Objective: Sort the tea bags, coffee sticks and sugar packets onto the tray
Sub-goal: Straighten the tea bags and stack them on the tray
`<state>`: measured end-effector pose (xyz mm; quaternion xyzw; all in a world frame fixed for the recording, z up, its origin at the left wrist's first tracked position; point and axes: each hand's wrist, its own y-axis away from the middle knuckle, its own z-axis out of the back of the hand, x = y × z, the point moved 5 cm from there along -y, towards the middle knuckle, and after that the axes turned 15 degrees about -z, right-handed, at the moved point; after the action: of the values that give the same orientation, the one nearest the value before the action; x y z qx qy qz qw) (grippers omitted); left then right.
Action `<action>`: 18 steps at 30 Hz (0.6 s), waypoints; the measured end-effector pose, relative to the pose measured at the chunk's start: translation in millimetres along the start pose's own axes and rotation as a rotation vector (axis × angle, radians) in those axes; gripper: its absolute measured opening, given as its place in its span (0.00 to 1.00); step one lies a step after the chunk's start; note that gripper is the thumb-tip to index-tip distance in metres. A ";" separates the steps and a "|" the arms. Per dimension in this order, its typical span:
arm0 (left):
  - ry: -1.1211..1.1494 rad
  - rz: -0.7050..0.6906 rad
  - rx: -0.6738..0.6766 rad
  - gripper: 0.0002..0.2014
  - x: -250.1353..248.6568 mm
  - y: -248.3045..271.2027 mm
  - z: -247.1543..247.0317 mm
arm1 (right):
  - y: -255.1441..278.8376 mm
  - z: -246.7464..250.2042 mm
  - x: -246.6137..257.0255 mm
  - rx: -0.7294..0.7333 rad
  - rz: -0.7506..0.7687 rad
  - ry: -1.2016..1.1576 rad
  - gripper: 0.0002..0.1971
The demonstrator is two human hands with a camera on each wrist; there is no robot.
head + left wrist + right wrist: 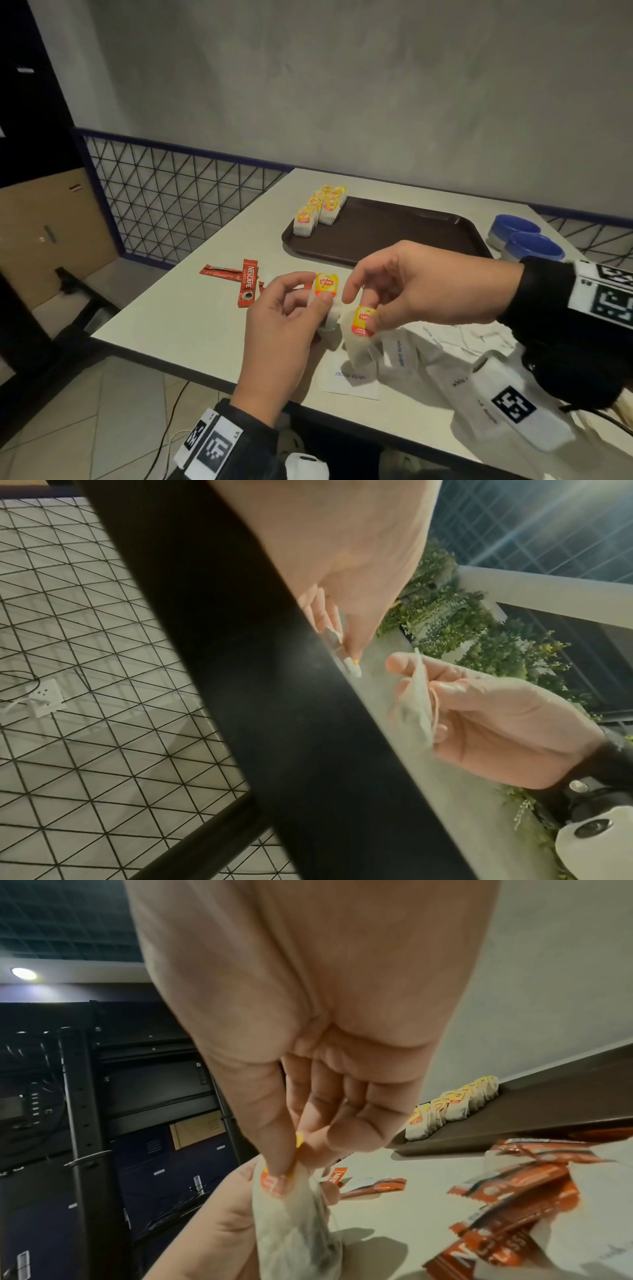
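The worktop (191, 325) carried everything, and at its far side sat the brown tray (394, 233), bare except for the rows of tea bags (317, 210) already stood along its left end. Nearer me, the white sugar packets (445, 363) lay in a loose heap under my right wrist, and the red coffee sticks (247, 287) lay flat to the left, none of either on the tray yet.

Both my hands were raised just above the near edge, close together but each busy with its own bag. My left hand (284, 329) pinched one tea bag (326, 286) by its yellow tag between thumb and fingertips; my right hand (421, 284) pinched a second tea bag (363, 322) the same way, its pouch hanging below.

To do this well, I judged I should keep hold by the tags and pouch tops, watch that the strings did not tangle between the two bags, and set them upright against the existing rows, tags facing the same way.
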<state>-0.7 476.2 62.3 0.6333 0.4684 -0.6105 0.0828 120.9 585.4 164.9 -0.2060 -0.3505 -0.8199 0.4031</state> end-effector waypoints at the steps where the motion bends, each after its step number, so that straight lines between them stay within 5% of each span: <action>1: 0.004 -0.012 0.011 0.10 -0.8 -0.1 -0.3 | -1.0 -0.5 2.4 -0.012 0.008 -0.007 0.14; 11: -0.010 -0.015 0.088 0.08 -0.5 1.1 -4.8 | -24.7 1.6 -2.8 -0.250 -0.023 -0.207 0.11; 18: -0.006 -0.012 0.079 0.07 0.4 1.3 -4.6 | -27.6 -0.4 -4.1 -0.268 -0.004 -0.270 0.13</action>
<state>3.4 478.8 62.5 0.6315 0.4476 -0.6307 0.0556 101.1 599.1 150.9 -0.3652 -0.2895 -0.8250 0.3197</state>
